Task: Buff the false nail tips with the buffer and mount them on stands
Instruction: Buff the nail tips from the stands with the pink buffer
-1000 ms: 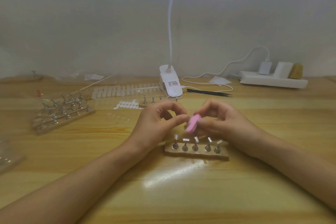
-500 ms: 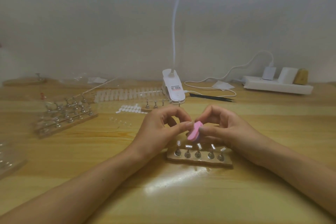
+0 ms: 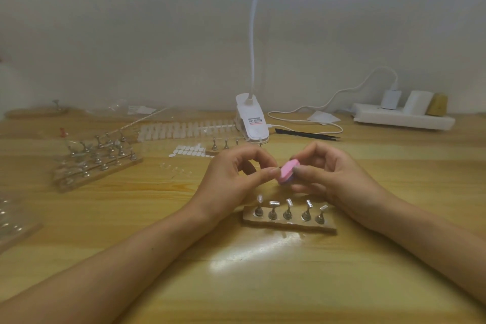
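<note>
My right hand point(image 3: 334, 176) pinches a small pink buffer point(image 3: 288, 171) between thumb and fingers. Against the buffer's left edge, my left hand point(image 3: 234, 179) holds its thumb and forefinger pinched together; the nail tip between them is too small to make out. Just below both hands a wooden stand block point(image 3: 289, 225) carries several metal stands; the leftmost one bears a pale nail tip point(image 3: 259, 198). A strip of clear nail tips point(image 3: 184, 130) lies further back on the table.
A second wooden block with several stands point(image 3: 97, 163) sits at the left. White adhesive tabs point(image 3: 188, 151) lie in the middle. Behind them stand a clip lamp point(image 3: 252, 123), black tweezers point(image 3: 307, 135) and a power strip point(image 3: 402, 118). A clear plastic box point(image 3: 13, 221) is at the far left edge.
The view has tilted a little, so everything sits lower in the frame. Both hands stay together over the stand block, with the buffer shifting slightly against the left fingertips.
</note>
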`<state>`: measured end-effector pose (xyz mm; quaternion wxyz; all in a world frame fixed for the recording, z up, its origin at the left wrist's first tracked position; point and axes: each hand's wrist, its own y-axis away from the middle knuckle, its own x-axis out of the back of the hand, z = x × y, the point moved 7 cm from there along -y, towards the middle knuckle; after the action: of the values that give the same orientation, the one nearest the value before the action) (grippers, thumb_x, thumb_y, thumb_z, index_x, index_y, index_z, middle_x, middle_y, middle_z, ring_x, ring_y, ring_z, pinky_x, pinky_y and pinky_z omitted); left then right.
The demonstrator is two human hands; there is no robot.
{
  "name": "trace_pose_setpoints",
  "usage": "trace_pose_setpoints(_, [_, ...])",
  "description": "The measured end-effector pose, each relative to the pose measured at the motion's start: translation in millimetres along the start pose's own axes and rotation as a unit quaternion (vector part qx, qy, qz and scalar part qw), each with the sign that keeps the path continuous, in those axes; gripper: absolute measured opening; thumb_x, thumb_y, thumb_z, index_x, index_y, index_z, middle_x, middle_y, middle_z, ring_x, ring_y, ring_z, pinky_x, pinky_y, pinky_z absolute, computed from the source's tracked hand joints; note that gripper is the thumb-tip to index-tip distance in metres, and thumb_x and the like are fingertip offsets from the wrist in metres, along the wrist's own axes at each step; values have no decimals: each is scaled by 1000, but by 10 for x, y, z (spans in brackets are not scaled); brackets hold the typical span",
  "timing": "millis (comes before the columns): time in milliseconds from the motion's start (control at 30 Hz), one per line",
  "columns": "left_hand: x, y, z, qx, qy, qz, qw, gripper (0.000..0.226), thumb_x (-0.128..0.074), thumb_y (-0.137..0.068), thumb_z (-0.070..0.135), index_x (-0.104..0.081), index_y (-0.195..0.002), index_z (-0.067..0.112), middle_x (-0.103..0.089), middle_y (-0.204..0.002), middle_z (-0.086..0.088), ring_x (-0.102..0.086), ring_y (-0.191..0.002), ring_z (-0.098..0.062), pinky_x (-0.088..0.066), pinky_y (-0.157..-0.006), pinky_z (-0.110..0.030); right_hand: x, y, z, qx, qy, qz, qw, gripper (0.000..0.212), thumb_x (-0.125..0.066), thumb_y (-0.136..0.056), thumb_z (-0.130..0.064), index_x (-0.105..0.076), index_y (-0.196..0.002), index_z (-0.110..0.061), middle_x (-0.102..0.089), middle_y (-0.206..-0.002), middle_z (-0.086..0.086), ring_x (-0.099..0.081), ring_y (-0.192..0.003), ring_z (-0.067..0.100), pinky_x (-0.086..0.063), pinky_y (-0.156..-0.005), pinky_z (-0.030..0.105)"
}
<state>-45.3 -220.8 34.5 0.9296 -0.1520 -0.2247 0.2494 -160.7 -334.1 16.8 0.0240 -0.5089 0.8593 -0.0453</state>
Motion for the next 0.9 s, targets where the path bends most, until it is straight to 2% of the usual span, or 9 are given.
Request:
trace_pose_setpoints(133, [25, -3, -35, 14, 20, 14, 1000, 8, -75, -84, 18, -72, -77, 21, -67, -77, 12, -52, -65, -1, -41, -61, -12, -77, 27, -26, 9, 30, -45, 998, 24, -72, -81, -12, -57, -97, -3, -73, -105, 17, -75, -89, 35, -61, -70, 30])
trace_pose_setpoints(233, [12, -2, -28, 13, 18, 5, 1000, 7, -75, -83, 18, -72, -78, 21, -67, -78, 11, -52, -64, 1, -41, -61, -12, 6, 13, -23, 8, -11, 5, 1000, 26, -70, -80, -11, -56, -99, -1, -71, -106, 20, -74, -91, 34, -61, -72, 29])
trace_pose_setpoints(367, [5, 0, -13, 10, 17, 4, 1000, 6, -75, -84, 17, -73, -78, 19, -69, -80, 8, -54, -66, 0, -43, -62, -14, -83, 18, -18, -2, 11, -56, 998, 21, -72, -81, -11, -58, -96, -4, -73, -105, 18, -74, -90, 33, -60, -72, 28])
trace_pose_setpoints(467, [-2, 4, 11, -2, 0, 1, 1000, 9, -75, -83, 16, -72, -77, 21, -68, -80, 10, -55, -68, 1, -45, -66, -13, -6, -2, -8, -7, -8, -14, 1000, 20, -70, -82, -10, -58, -97, -4, -73, -104, 16, -75, -90, 30, -59, -67, 25])
trace_pose_setpoints(567, [11, 11, 7, 0, 2, 9, 1000, 8, -75, -83, 16, -72, -77, 20, -68, -81, 10, -54, -68, 1, -44, -66, -12, -34, 0, 8, -1, 16, -28, 999, 21, -72, -82, -10, -59, -97, -5, -73, -105, 15, -75, -90, 32, -60, -68, 26])
trace_pose_setpoints(667, [-4, 12, 28, -5, -2, 0, 1000, 9, -75, -83, 17, -72, -77, 22, -68, -81, 10, -55, -69, 1, -44, -66, -11, 47, -6, 5, 7, -26, 17, 999, 24, -70, -80, -12, -56, -99, -4, -74, -102, 16, -75, -90, 28, -60, -69, 26])
trace_pose_setpoints(800, [-26, 5, 29, 0, 17, -12, 1000, 9, -75, -83, 16, -72, -77, 22, -68, -80, 10, -55, -69, 1, -45, -67, -14, 15, -19, -5, 3, -20, -18, 1000, 27, -71, -80, -13, -55, -99, -3, -72, -106, 18, -73, -94, 32, -62, -78, 36])
trace_pose_setpoints(900, [-8, -1, -13, 14, 27, -5, 1000, 10, -74, -84, 21, -71, -76, 25, -68, -81, 10, -55, -68, -2, -43, -65, -13, -20, -6, 0, 2, -7, -43, 999, 26, -73, -81, -13, -56, -99, -4, -72, -108, 17, -73, -95, 36, -61, -74, 32])
